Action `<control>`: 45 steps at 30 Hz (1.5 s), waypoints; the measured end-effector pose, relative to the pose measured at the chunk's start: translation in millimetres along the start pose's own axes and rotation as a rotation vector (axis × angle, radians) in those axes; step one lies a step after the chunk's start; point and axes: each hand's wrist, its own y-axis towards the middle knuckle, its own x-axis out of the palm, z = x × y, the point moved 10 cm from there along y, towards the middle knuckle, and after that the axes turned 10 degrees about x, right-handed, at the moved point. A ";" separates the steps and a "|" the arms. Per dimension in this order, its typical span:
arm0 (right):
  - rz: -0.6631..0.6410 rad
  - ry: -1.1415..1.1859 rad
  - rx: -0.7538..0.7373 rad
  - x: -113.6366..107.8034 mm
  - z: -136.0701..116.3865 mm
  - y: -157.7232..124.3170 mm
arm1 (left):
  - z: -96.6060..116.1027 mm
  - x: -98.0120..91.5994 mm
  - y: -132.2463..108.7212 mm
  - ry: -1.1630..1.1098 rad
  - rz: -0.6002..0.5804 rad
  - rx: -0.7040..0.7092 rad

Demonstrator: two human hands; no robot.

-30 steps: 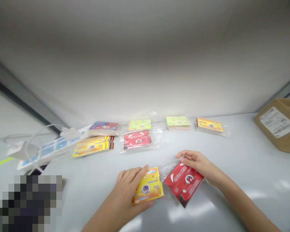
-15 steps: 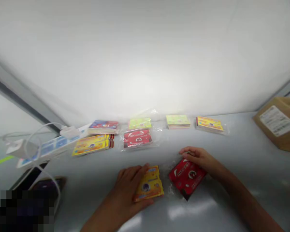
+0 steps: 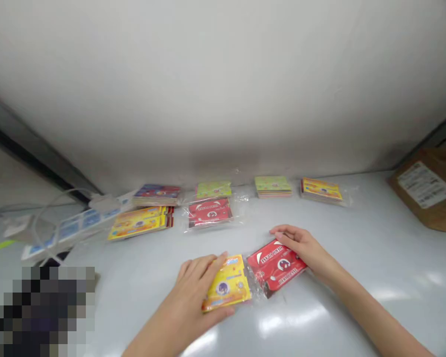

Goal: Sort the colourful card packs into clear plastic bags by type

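My left hand (image 3: 193,290) lies over the left edge of a yellow pack of printed cards (image 3: 228,285), with the fingers on top and the thumb along its lower edge. My right hand (image 3: 297,245) grips the far right corner of a red pack of cards (image 3: 275,267) in clear plastic. The red pack lies tilted on the white table (image 3: 319,317), and its plastic edge touches the yellow pack. The packs' undersides are hidden.
Several card stacks stand in a row further back, including a red bagged pack (image 3: 210,213) and a yellow stack (image 3: 139,223). A power strip (image 3: 78,225) with a white charger (image 3: 104,202) lies at the left. A cardboard parcel (image 3: 425,191) sits at the right.
My right hand has swung the red pack left and flatter, bringing it against the yellow pack. My left hand and the yellow pack stay nearly still.
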 end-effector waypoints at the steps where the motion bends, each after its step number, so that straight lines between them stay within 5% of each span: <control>1: -0.001 0.011 0.006 0.3 0.1 -0.5 | -0.2 0.0 -0.3 0.003 -0.003 -0.003; 16: -0.039 -0.015 -0.075 7.3 -2.6 -0.9 | 1.2 -1.0 1.9 0.004 -0.019 -0.014; 25: -0.081 0.085 0.000 10.5 4.6 -0.6 | 0.8 -0.6 1.6 -0.012 -0.022 -0.018; 35: -0.148 -0.053 -0.006 25.7 6.5 -4.2 | 1.7 0.7 2.9 0.007 -0.014 0.008; 45: -0.059 0.002 -0.003 23.0 9.1 0.3 | 0.7 0.9 1.9 -0.005 -0.003 0.001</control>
